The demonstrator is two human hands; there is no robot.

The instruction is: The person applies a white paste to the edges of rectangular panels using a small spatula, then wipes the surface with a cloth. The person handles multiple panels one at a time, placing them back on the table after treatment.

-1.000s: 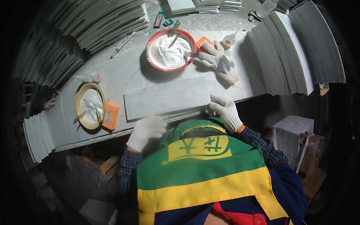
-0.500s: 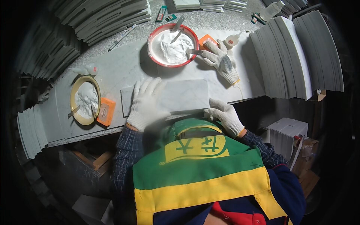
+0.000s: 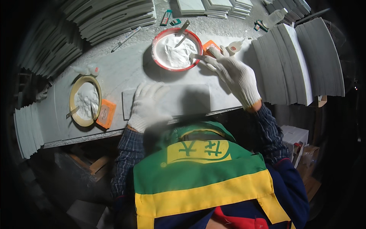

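My left hand (image 3: 146, 108), in a white knit glove, lies flat on the left part of a grey-white marble tile (image 3: 187, 103) near the bench's front edge. Also gloved, my right hand (image 3: 241, 78) reaches over the bench with fingers apart. Its fingertips are at the end of a putty knife (image 3: 196, 57) that rests on the rim of a red bowl (image 3: 154, 57). White paste (image 3: 171, 53) fills that bowl, and another scraper (image 3: 183, 28) stands in it. Whether the fingers grip the knife is unclear. The loose glove beneath my right hand is mostly hidden.
Left on the bench (image 3: 57, 122) are a cream bowl (image 3: 72, 101) of paste and an orange box (image 3: 106, 113). Another orange box (image 3: 211, 45) and a small squeeze bottle (image 3: 235, 47) sit beyond my right hand. Stacked tiles stand right (image 3: 276, 65) and back left (image 3: 110, 19).
My right hand has left the tile's right end and moved up and right, over the loose glove to the putty knife. My left hand stays on the tile.
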